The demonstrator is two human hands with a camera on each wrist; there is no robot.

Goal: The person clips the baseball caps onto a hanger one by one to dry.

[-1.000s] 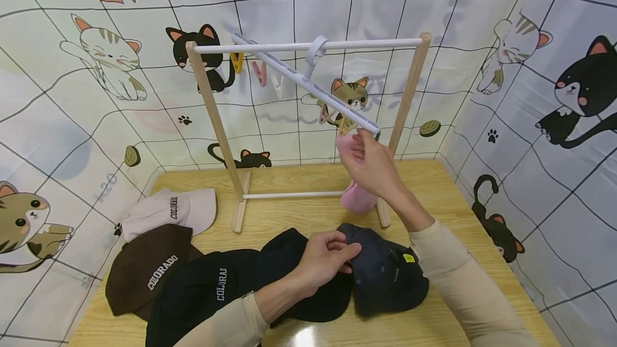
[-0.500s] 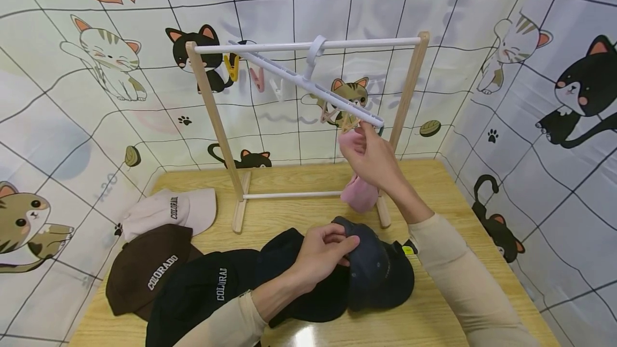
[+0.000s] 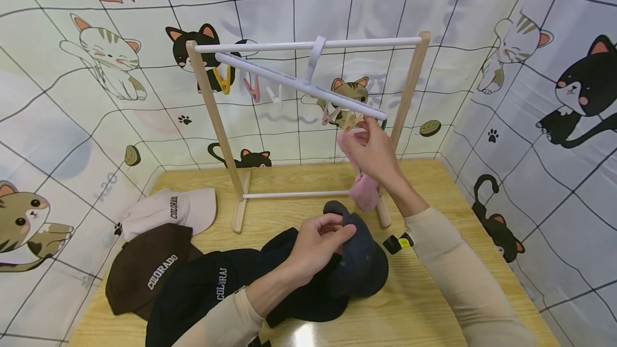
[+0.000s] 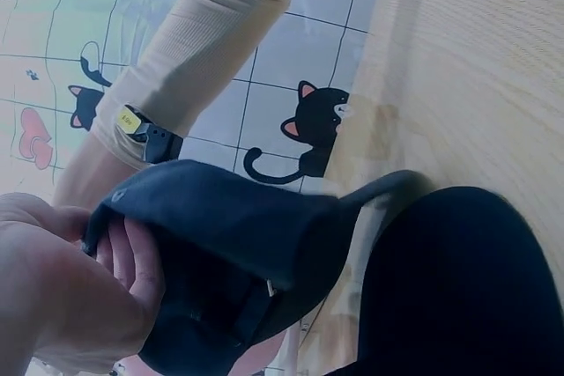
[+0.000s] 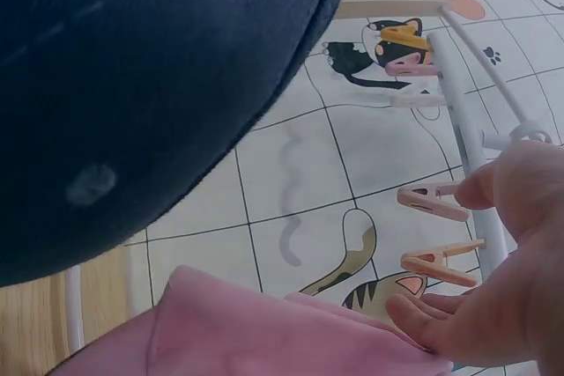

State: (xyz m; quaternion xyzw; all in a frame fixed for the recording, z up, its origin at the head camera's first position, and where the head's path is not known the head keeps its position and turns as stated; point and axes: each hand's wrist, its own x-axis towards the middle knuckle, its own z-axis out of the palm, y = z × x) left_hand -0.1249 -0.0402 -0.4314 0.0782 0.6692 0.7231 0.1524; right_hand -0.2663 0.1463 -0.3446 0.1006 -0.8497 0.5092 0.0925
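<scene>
Dull wood in the legs of the rack. Smooth plastic in the hanger and clips on the rack. Soft, matt cloth in the blue cap in front of the rack. Shiny wood on the table under the rack.

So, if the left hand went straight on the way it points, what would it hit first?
Beyond the dark blue cap it grips, the left hand would probably meet the pink cloth near the rack's right post, though the head view leaves the depth between them unclear.
</scene>
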